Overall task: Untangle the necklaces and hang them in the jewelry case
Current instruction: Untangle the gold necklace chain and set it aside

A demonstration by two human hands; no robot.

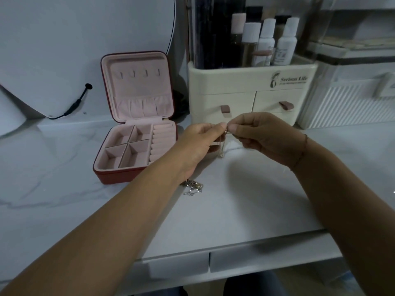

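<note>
A thin, pale-gold necklace chain (222, 146) hangs in a short doubled strand from a person's fingertips over the tabletop (235, 201), toward its back edge. The left hand (198, 144) and right hand (263, 133), raised and facing each other, each pinch the chain between thumb and forefinger, tips nearly touching. A tangle of silvery chain (192, 186) lies mid-tabletop by the left wrist. The red jewelry case (119, 175) stands open near the back-left corner, pink-lined lid upright.
</note>
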